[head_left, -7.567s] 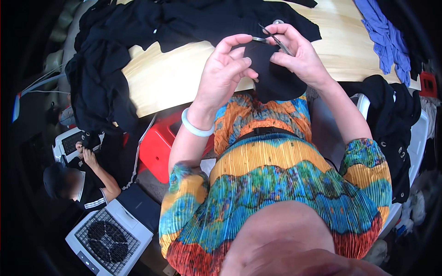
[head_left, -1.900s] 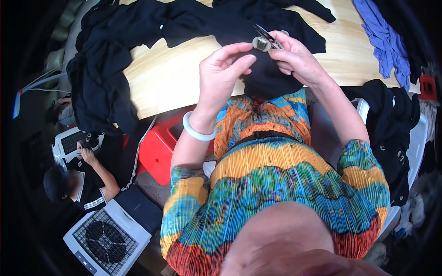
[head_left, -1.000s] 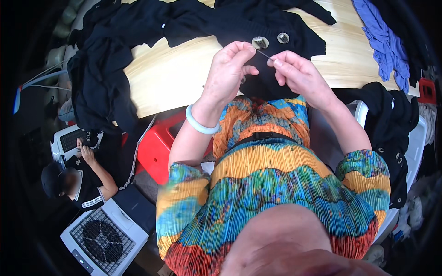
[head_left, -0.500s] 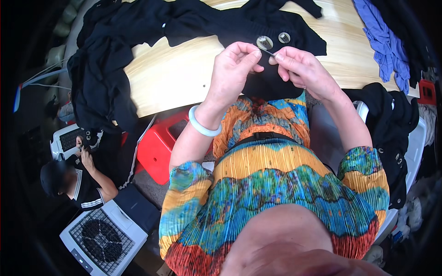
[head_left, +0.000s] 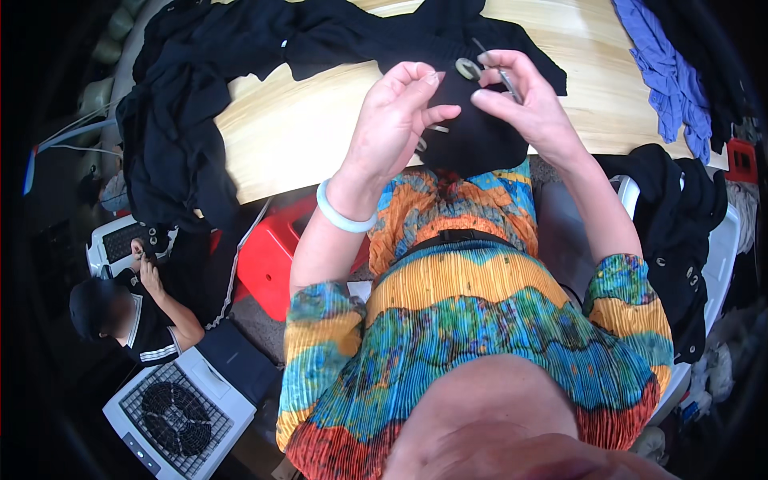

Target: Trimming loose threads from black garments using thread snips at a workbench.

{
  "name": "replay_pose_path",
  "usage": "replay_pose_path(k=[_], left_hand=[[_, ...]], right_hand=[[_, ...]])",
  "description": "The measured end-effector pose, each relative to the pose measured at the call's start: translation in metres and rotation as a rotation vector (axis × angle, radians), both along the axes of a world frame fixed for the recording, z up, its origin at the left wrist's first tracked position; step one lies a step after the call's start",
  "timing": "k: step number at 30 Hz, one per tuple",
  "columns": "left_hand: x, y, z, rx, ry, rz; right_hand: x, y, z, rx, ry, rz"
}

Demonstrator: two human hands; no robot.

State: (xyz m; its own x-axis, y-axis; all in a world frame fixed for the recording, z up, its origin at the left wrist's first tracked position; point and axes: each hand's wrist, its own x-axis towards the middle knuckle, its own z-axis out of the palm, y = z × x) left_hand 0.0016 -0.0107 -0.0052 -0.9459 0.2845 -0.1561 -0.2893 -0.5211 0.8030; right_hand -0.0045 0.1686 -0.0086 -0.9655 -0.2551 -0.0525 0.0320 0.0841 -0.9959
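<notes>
A black knit garment [head_left: 472, 144] hangs over the near table edge toward my lap. My left hand [head_left: 400, 112] is over it, thumb and forefinger pinched together; whatever is between them is too small to make out. My right hand [head_left: 532, 104] grips a thin metal tool [head_left: 510, 85], its narrow dark end sticking out past the fingers, away from me. A large pale round button [head_left: 467, 70] is tilted beside the right fingertips. Partly behind my left hand, another pale button [head_left: 422, 145] shows at the garment's edge.
More black garments [head_left: 180, 120] spread across the wooden table [head_left: 280, 136]; blue-purple cloth [head_left: 668, 72] lies at right. A red stool [head_left: 268, 260] stands below the table. At left a person [head_left: 136, 312] sits near an air cooler [head_left: 176, 412]. A white bin [head_left: 720, 272] with black garments is at my right.
My hands have moved apart, the right one turning so the thin tool now points away from me. The large button has tilted, and the garment between my hands has shifted.
</notes>
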Motion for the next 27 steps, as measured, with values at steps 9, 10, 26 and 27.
replay_pose_path(k=[9, 10, 26, 27], left_hand=[[-0.007, -0.012, -0.019, -0.304, 0.124, -0.176], [-0.006, -0.010, -0.021, -0.338, 0.190, -0.225], [0.003, -0.016, 0.012, 0.027, 0.048, -0.183], [0.004, -0.015, 0.013, 0.040, 0.059, -0.157]], right_hand=[[-0.018, 0.010, 0.017, -0.440, -0.143, -0.057], [-0.020, 0.011, 0.016, -0.427, -0.126, -0.064], [-0.019, 0.004, 0.022, -0.218, 0.093, 0.244], [-0.018, 0.003, 0.020, -0.214, 0.061, 0.260]])
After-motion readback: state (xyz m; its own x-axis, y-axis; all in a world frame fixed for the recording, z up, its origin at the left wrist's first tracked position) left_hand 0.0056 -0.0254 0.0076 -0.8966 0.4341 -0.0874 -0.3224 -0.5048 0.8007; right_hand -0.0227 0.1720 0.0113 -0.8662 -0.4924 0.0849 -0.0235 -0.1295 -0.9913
